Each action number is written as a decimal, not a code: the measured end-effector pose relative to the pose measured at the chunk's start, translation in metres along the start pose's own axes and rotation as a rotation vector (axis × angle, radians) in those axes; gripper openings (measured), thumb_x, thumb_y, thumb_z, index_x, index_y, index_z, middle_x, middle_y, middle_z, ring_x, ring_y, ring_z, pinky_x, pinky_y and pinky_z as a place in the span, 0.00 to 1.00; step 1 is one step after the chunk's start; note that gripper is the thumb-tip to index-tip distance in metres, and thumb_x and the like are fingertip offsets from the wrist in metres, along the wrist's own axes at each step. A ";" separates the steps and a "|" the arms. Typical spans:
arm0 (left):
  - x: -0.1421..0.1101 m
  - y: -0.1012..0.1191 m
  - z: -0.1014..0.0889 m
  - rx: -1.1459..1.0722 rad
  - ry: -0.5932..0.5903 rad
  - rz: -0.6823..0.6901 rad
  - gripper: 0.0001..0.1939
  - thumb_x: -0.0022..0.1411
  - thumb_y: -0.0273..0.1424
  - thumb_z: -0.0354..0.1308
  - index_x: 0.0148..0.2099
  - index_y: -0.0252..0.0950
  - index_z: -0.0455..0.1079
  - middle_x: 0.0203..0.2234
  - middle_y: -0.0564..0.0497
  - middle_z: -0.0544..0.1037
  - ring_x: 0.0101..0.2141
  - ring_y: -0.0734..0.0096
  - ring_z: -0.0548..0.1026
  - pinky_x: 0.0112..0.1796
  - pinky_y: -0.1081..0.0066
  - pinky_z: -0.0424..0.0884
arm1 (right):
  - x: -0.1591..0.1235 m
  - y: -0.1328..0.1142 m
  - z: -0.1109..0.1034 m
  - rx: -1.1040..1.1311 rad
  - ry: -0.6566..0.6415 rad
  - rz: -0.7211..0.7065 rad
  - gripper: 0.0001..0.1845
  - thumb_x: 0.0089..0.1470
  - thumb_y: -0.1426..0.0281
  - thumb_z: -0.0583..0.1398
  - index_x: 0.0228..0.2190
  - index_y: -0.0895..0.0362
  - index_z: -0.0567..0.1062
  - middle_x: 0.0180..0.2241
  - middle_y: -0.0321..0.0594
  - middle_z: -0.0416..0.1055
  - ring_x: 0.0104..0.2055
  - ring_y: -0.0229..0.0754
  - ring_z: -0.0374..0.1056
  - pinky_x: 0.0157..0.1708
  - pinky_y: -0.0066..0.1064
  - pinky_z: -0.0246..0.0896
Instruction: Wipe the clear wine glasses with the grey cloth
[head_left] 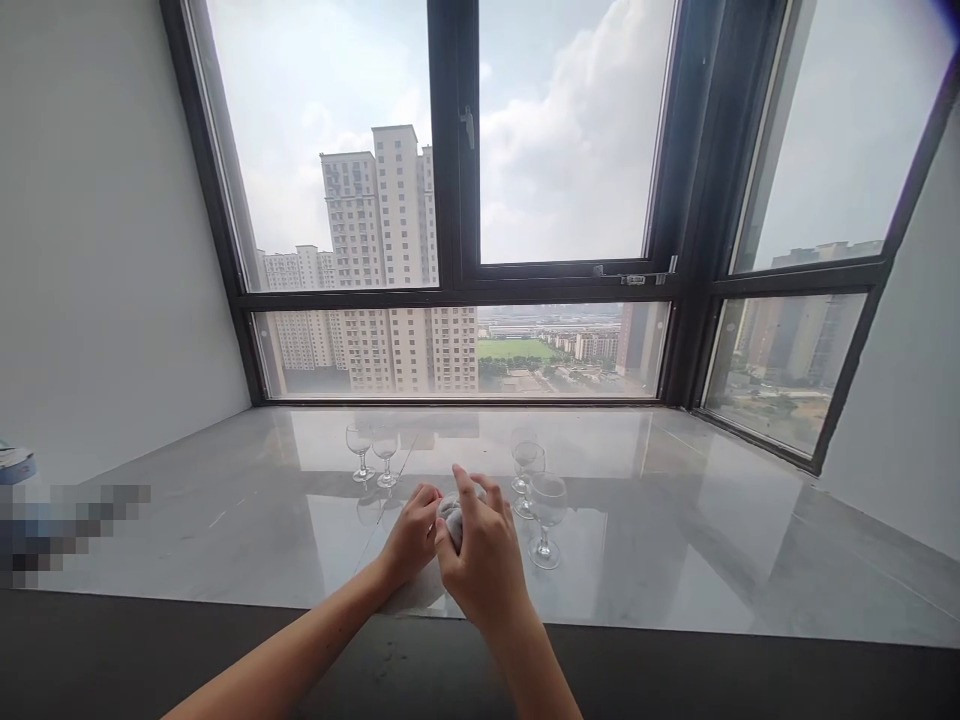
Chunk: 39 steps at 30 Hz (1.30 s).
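My right hand [484,555] is wrapped over a bunched grey cloth [451,515], its index finger raised. Pressed close on the cloth's left side is my left hand [411,535], fingers curled; whatever it grips is hidden behind the fingers and cloth. A small red spot shows where the hands meet. Just right of my right hand stands a stemmed glass [548,505], upright, with another glass [529,462] behind it and a fainter one further back. Two more stemmed glasses, one on the left [359,442] and one beside it [386,448], stand beyond my left hand.
The glossy grey stone sill [645,560] reflects the window and ends at a front edge below my hands. Dark window frames [454,200] rise behind it, with tall buildings outside. A partly blurred white container [19,470] is at the far left.
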<state>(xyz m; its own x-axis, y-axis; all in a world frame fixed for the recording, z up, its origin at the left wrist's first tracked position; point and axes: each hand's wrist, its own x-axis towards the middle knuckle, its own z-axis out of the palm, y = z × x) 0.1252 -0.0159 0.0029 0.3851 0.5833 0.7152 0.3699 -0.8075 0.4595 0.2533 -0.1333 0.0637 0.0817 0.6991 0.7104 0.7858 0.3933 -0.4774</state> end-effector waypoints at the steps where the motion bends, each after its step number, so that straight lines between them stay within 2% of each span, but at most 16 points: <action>1: 0.000 0.000 0.000 0.012 -0.008 0.005 0.06 0.55 0.23 0.52 0.30 0.37 0.69 0.32 0.49 0.72 0.35 0.66 0.68 0.38 0.66 0.70 | 0.000 0.001 0.002 0.002 0.001 0.003 0.35 0.55 0.71 0.57 0.64 0.55 0.59 0.54 0.50 0.69 0.63 0.52 0.56 0.59 0.50 0.57; 5: 0.000 -0.006 0.003 0.025 -0.037 0.012 0.06 0.55 0.23 0.52 0.30 0.37 0.68 0.31 0.50 0.70 0.35 0.66 0.68 0.36 0.67 0.70 | 0.001 0.005 0.003 0.031 0.011 0.014 0.35 0.55 0.70 0.57 0.64 0.55 0.59 0.54 0.50 0.68 0.60 0.52 0.60 0.58 0.50 0.59; 9: -0.001 -0.014 0.005 0.071 -0.047 0.037 0.08 0.53 0.20 0.51 0.32 0.37 0.68 0.34 0.49 0.70 0.37 0.66 0.69 0.38 0.67 0.69 | -0.001 0.008 -0.003 0.107 -0.052 0.030 0.35 0.58 0.71 0.56 0.65 0.51 0.56 0.50 0.47 0.69 0.49 0.48 0.69 0.48 0.43 0.69; 13: -0.002 -0.015 0.005 0.101 -0.083 0.097 0.09 0.52 0.18 0.51 0.31 0.36 0.67 0.33 0.49 0.69 0.38 0.65 0.68 0.38 0.68 0.68 | -0.007 0.013 -0.010 0.171 -0.086 -0.002 0.39 0.56 0.75 0.57 0.66 0.47 0.53 0.50 0.45 0.69 0.46 0.45 0.70 0.41 0.37 0.71; 16: -0.001 -0.014 0.006 0.116 -0.092 0.113 0.08 0.55 0.20 0.52 0.29 0.36 0.67 0.31 0.50 0.69 0.37 0.66 0.68 0.37 0.69 0.67 | -0.010 0.017 -0.015 0.202 -0.076 -0.016 0.40 0.54 0.79 0.56 0.65 0.48 0.54 0.51 0.45 0.68 0.44 0.43 0.71 0.41 0.36 0.72; 20: 0.000 -0.013 0.005 0.133 -0.093 0.100 0.10 0.61 0.25 0.52 0.28 0.37 0.69 0.30 0.50 0.70 0.36 0.66 0.69 0.38 0.69 0.67 | -0.009 0.019 -0.025 0.238 -0.002 -0.018 0.39 0.53 0.80 0.56 0.64 0.50 0.57 0.49 0.44 0.69 0.46 0.42 0.71 0.45 0.35 0.71; 25: 0.006 -0.021 0.001 0.165 0.031 -0.048 0.13 0.65 0.35 0.53 0.32 0.37 0.75 0.32 0.48 0.77 0.36 0.64 0.73 0.38 0.67 0.69 | -0.003 0.014 -0.031 0.255 0.183 -0.018 0.33 0.58 0.76 0.55 0.63 0.51 0.56 0.47 0.45 0.70 0.50 0.44 0.69 0.48 0.38 0.70; 30: 0.008 -0.028 -0.002 0.116 0.164 -0.266 0.23 0.65 0.46 0.52 0.29 0.36 0.77 0.29 0.46 0.81 0.32 0.62 0.77 0.31 0.70 0.70 | -0.005 0.019 -0.012 0.213 0.353 0.058 0.30 0.62 0.71 0.54 0.63 0.51 0.54 0.48 0.47 0.71 0.52 0.46 0.69 0.49 0.42 0.70; 33: 0.006 -0.021 -0.003 0.090 0.148 -0.251 0.23 0.65 0.46 0.51 0.29 0.36 0.77 0.29 0.46 0.81 0.33 0.63 0.77 0.30 0.70 0.70 | -0.011 0.026 0.011 0.203 0.370 0.145 0.30 0.62 0.71 0.53 0.64 0.51 0.53 0.47 0.47 0.72 0.50 0.47 0.71 0.46 0.41 0.71; 36: 0.004 -0.012 -0.004 0.064 0.088 -0.156 0.21 0.66 0.44 0.51 0.29 0.37 0.76 0.27 0.48 0.80 0.31 0.65 0.76 0.34 0.69 0.72 | -0.018 0.032 0.035 0.214 0.277 0.191 0.30 0.63 0.72 0.51 0.64 0.51 0.52 0.46 0.47 0.72 0.48 0.47 0.72 0.42 0.40 0.71; 39: 0.002 -0.010 -0.004 0.033 0.033 -0.121 0.24 0.67 0.44 0.49 0.26 0.37 0.73 0.24 0.49 0.78 0.30 0.65 0.75 0.37 0.67 0.72 | -0.021 0.033 0.047 0.206 0.093 0.174 0.32 0.61 0.73 0.51 0.65 0.52 0.52 0.44 0.47 0.72 0.45 0.47 0.73 0.39 0.38 0.71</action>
<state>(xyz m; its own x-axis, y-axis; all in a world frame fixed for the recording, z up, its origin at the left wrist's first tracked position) 0.1187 -0.0066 0.0021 0.3082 0.6728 0.6726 0.4398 -0.7277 0.5264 0.2485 -0.1066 0.0084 0.2678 0.7127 0.6483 0.6144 0.3920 -0.6847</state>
